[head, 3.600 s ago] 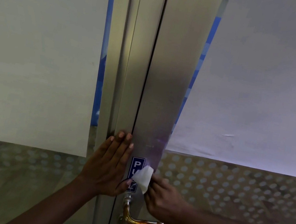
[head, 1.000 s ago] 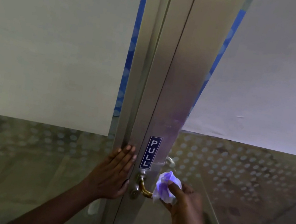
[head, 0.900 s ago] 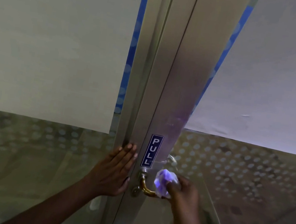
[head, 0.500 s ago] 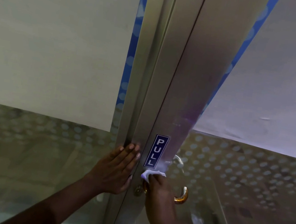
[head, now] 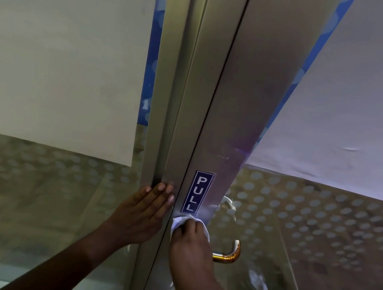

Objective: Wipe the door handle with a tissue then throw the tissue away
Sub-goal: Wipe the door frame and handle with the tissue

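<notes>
A brass lever door handle (head: 231,254) sticks out to the right from the metal door stile (head: 235,116), just below a blue PULL sticker (head: 197,192). My right hand (head: 191,245) is closed around a white tissue (head: 182,221) and covers the handle's base, pressing the tissue against the stile; only the handle's curved end shows. My left hand (head: 144,215) lies flat, fingers together, on the door frame (head: 181,93) left of the gap.
The glass door panel (head: 320,240) at right carries frosted dots and a large white sheet above. A similar sheet covers the fixed glass at left (head: 60,49). A second silver handle (head: 228,204) shows through the glass behind the door.
My right hand slid with the tissue from the handle's outer end to its base by the stile, exposing the curved brass tip. My left hand stayed flat on the frame.
</notes>
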The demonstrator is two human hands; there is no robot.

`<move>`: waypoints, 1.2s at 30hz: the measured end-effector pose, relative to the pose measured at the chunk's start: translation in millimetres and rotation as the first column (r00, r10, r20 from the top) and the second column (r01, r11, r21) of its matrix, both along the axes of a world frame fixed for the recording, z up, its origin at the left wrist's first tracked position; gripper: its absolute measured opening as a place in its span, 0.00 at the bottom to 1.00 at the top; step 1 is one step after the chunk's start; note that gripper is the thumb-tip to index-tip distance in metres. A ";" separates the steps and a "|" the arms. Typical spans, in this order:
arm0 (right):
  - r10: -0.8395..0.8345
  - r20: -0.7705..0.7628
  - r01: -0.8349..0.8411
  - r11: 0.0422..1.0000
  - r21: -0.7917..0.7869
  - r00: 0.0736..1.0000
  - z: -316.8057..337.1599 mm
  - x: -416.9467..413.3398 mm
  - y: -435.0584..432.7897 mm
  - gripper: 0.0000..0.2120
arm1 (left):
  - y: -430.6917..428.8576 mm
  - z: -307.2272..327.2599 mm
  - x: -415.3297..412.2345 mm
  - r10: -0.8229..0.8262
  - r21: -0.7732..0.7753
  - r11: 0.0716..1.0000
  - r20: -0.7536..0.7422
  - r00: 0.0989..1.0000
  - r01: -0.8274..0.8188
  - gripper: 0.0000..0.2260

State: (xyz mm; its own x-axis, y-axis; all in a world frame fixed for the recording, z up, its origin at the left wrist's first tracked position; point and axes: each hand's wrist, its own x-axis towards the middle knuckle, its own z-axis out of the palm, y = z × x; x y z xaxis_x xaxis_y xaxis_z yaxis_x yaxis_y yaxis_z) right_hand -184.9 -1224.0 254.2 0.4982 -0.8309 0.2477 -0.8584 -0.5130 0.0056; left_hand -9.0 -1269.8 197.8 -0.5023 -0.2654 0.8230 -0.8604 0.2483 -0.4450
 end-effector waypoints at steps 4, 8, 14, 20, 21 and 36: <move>-0.072 -0.062 0.068 0.996 -0.059 0.995 1.5 6.7 0.4 0.14 | -0.9 -0.7 0.6 -0.001 -0.002 1.000 0.003 1.000 0.001 0.27; -0.160 -0.182 0.144 0.985 -0.097 0.970 5.0 16.4 5.4 0.11 | -1.6 -0.2 -0.1 -0.013 -0.024 1.000 -0.005 1.000 0.013 0.27; -0.184 -0.201 0.179 0.983 -0.045 0.962 3.2 22.7 7.0 0.10 | -3.0 0.2 -0.8 -0.025 -0.038 0.999 -0.019 1.000 0.024 0.28; -0.057 -0.228 0.042 0.997 -0.069 0.972 -8.9 10.1 10.6 0.11 | -2.9 0.4 -2.7 -0.016 -0.042 0.999 -0.020 1.000 0.016 0.28; -0.034 -0.244 0.011 0.995 -0.096 0.969 -10.4 6.2 11.0 0.09 | -2.5 1.1 -2.8 -0.017 -0.042 0.999 -0.019 1.000 0.016 0.28; 0.146 -0.213 -0.223 0.889 -0.400 0.966 -13.1 -49.7 0.7 0.24 | -3.8 -0.2 -2.0 -0.006 -0.039 0.999 -0.020 1.000 0.005 0.30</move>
State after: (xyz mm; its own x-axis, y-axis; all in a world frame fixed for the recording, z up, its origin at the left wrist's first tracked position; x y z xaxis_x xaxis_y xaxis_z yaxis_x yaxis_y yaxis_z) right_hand -234.6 -1223.3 241.1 0.6988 -0.5582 0.4474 -0.7142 -0.5793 0.3929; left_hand -11.0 -1273.5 197.7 -0.4873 -0.2304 0.8423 -0.8677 0.2362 -0.4374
